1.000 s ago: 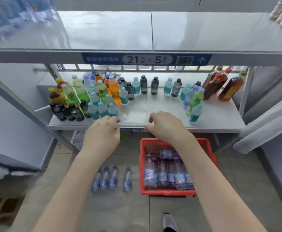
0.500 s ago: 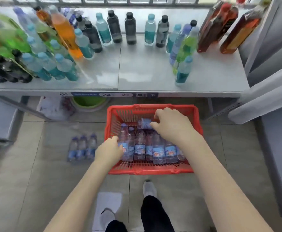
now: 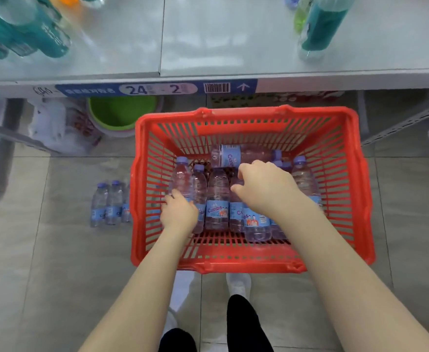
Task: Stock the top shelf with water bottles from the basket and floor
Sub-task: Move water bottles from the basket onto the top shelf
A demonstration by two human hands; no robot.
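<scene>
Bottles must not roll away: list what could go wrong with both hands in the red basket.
The crosswise bottle lies loose at the far end by the right hand; pulling a neighbour may roll it. The left hand reaches a packed row of bottles; lifting one could tip others. The floor bottles sit close beside the basket; shoving it might knock them.

Grey tiled floor (image 3: 55, 275) is being occupied by a red basket (image 3: 246, 266), w/ a few small water bottles (image 3: 109, 203) being kept upright just beside its left wall. A green basin (image 3: 121, 113) & white bag (image 3: 55, 128) are being kept under the shelf (image 3: 221, 41), which is being loaded w/ teal bottles (image 3: 30, 34).
</scene>
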